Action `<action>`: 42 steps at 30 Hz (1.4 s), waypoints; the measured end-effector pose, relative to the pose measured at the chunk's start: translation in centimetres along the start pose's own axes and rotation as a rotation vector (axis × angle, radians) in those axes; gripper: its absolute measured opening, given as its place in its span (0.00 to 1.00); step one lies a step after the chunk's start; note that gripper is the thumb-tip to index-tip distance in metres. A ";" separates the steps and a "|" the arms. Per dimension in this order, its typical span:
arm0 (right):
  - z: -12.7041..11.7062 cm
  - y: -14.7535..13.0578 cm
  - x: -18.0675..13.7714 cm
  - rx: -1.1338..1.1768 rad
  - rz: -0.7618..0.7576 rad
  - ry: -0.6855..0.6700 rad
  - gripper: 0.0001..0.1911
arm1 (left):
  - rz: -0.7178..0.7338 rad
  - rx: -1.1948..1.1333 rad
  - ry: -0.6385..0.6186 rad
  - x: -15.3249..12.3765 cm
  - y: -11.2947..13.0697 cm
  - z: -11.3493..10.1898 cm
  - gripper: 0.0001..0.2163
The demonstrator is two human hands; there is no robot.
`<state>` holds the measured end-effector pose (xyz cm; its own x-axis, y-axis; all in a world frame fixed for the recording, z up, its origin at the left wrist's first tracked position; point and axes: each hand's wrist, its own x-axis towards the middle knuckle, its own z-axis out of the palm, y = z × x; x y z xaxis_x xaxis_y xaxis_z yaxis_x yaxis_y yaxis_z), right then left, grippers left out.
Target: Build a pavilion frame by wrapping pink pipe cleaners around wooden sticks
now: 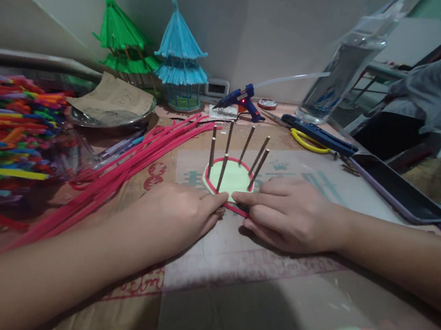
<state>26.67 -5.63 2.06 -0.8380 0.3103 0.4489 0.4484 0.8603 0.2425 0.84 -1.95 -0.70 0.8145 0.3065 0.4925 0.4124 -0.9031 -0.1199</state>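
Right hand pinched a red fuzzy strip edging a round pale-green disc; left hand touched the rim, couldn't tell its grip. Red squiggly writing: unreadable.

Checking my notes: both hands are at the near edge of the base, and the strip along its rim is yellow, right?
No: in the head view, the strip is pinkish red, not yellow. The left hand and right hand are at the near edge of the base.
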 end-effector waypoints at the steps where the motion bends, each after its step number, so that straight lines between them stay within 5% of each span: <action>1: -0.1 0.0 0.0 -0.005 -0.004 0.005 0.17 | 0.000 0.005 0.001 0.0 0.0 0.0 0.11; 18: 0.5 0.5 -0.1 0.202 0.077 -0.038 0.12 | 0.010 0.126 -0.023 0.0 0.2 -0.6 0.10; 24: 0.0 0.4 0.0 0.206 -0.059 0.020 0.15 | -0.015 0.098 -0.031 0.1 0.2 -0.4 0.10; 31: 0.5 0.7 -0.2 0.157 0.099 0.066 0.11 | 0.001 0.095 -0.041 -0.1 0.1 -0.2 0.11; 42: 0.4 0.5 -0.3 0.095 0.027 0.028 0.14 | 0.000 0.106 -0.037 0.4 0.2 -0.4 0.09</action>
<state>26.98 -5.16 1.71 -0.8165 0.3232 0.4783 0.4376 0.8869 0.1477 1.04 -2.09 -0.19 0.8282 0.3187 0.4609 0.4515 -0.8667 -0.2120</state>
